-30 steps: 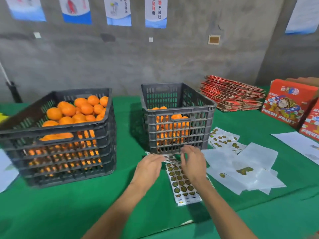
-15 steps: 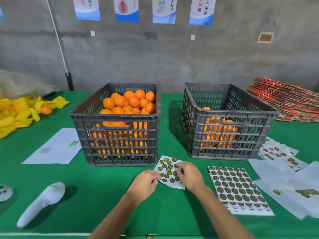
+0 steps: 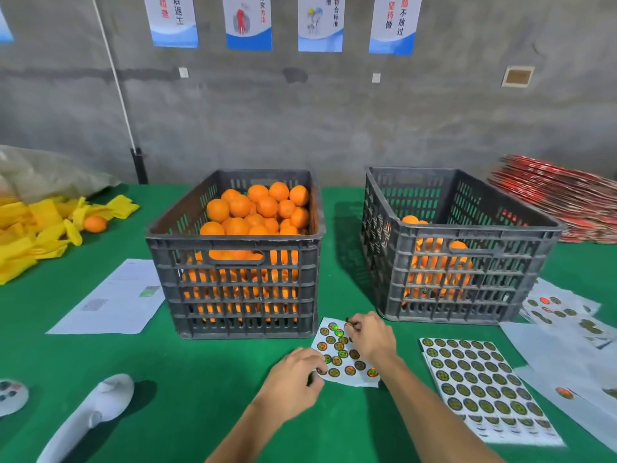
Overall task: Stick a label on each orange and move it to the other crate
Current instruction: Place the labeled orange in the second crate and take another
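Oranges [image 3: 257, 208] filled the left crate [image 3: 233, 262]; fewer lay in the right crate [image 3: 460, 248]; label sheet [image 3: 337, 349] lay on the bench near its front edge; right hand [image 3: 370, 339] pinched a label [image 3: 349, 324] off the sheet; left hand [image 3: 293, 379], fingers curled, pressed the sheet's near corner.

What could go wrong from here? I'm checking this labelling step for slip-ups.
The right hand pinches a label at the top edge of the small sticker sheet; the label could fold onto itself or stick to a finger. The left hand holds only the sheet's near corner, so the sheet may lift with the peel. The left crate is heaped above its rim; an orange could roll off.
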Available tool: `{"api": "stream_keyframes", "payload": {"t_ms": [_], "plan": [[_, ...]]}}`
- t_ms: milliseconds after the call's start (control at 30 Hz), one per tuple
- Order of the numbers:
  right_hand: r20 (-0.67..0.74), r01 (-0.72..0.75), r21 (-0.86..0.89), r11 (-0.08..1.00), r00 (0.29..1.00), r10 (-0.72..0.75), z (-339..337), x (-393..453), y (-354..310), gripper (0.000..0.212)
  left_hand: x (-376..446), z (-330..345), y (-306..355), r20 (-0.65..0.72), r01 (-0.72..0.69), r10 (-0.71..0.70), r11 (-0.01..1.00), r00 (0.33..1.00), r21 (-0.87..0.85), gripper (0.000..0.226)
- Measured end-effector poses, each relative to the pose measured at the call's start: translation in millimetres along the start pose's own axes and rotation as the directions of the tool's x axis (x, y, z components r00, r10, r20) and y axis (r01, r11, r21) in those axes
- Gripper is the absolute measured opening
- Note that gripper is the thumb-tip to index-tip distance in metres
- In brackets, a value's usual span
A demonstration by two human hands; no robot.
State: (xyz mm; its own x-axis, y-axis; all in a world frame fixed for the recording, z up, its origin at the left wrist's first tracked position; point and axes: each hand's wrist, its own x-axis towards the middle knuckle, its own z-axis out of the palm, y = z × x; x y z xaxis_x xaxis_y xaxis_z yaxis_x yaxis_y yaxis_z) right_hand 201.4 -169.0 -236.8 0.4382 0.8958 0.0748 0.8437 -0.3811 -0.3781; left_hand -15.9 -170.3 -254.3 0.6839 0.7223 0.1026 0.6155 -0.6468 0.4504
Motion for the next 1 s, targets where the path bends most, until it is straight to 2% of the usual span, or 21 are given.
{"api": "stream_keyframes", "payload": {"t_ms": [100, 200, 267, 333, 400, 467, 533, 633, 700, 767, 900, 1000], "plan": [[-0.074, 0.03, -0.02, 0.999, 0.997, -0.031, 5.6, -3.1, 2.2, 0.017, 6.6, -16.2, 12.6, 0.007, -0.051, 0.051, 0.997, 0.999, 0.052, 0.035], [-0.114, 0.085, -0.036, 0.996, 0.99, -0.088, 8.2, -7.6, 3.3, 0.017, 21.8, -56.3, 37.7, -0.123, -0.193, 0.199, 0.979, 0.972, 0.061, 0.034], [-0.119, 0.095, -0.01, 0.995, 0.988, -0.096, 5.2, -7.9, 0.8, 0.016, 36.4, -92.3, 55.7, -0.272, -0.316, 0.328, 0.945, 0.905, 0.088, 0.032], [-0.155, 0.091, 0.066, 0.994, 0.985, -0.08, -3.5, -4.3, -5.0, 0.014, 53.8, -127.8, 67.5, -0.434, -0.427, 0.444, 0.893, 0.784, 0.142, 0.027], [-0.217, 0.103, 0.183, 0.978, 0.974, -0.062, -20.3, 4.4, -14.8, 0.016, 71.6, -161.5, 73.5, -0.541, -0.477, 0.507, 0.854, 0.671, 0.207, 0.023], [-0.282, 0.14, 0.3, 0.944, 0.958, -0.053, -45.7, 17.1, -29.3, 0.021, 88.5, -191.3, 72.8, -0.58, -0.464, 0.518, 0.849, 0.629, 0.255, 0.021], [-0.366, 0.204, 0.393, 0.897, 0.929, -0.051, -75.5, 32.8, -48.1, 0.022, 104.7, -215.6, 66.1, -0.589, -0.379, 0.466, 0.884, 0.66, 0.273, 0.021], [-0.501, 0.341, 0.514, 0.787, 0.864, -0.047, -118.2, 54.6, -84.6, 0.022, 130.2, -243.9, 43.3, -0.541, -0.149, 0.243, 0.966, 0.805, 0.212, 0.029], [-0.545, 0.419, 0.585, 0.694, 0.837, -0.047, -139.9, 66.1, -110.6, 0.023, 148.4, -260.0, 21.5, -0.442, 0.016, 0.073, 0.981, 0.894, 0.195, 0.037], [-0.541, 0.465, 0.621, 0.63, 0.837, -0.084, -152.5, 76.2, -133.6, 0.023, 166.0, -271.4, -0.9, -0.319, 0.129, -0.054, 0.967, 0.946, 0.22, 0.045], [-0.425, 0.465, 0.644, 0.607, 0.878, -0.222, -157.4, 88.6, -172.2, 0.03, 189.1, -272.4, -33.4, -0.063, 0.21, -0.201, 0.925, 0.978, 0.315, 0.056], [-0.327, 0.444, 0.601, 0.665, 0.896, -0.302, -152.1, 90.7, -189.3, 0.035, 201.1, -265.1, -47.0, 0.156, 0.23, -0.323, 0.872, 0.933, 0.433, 0.076]]}}
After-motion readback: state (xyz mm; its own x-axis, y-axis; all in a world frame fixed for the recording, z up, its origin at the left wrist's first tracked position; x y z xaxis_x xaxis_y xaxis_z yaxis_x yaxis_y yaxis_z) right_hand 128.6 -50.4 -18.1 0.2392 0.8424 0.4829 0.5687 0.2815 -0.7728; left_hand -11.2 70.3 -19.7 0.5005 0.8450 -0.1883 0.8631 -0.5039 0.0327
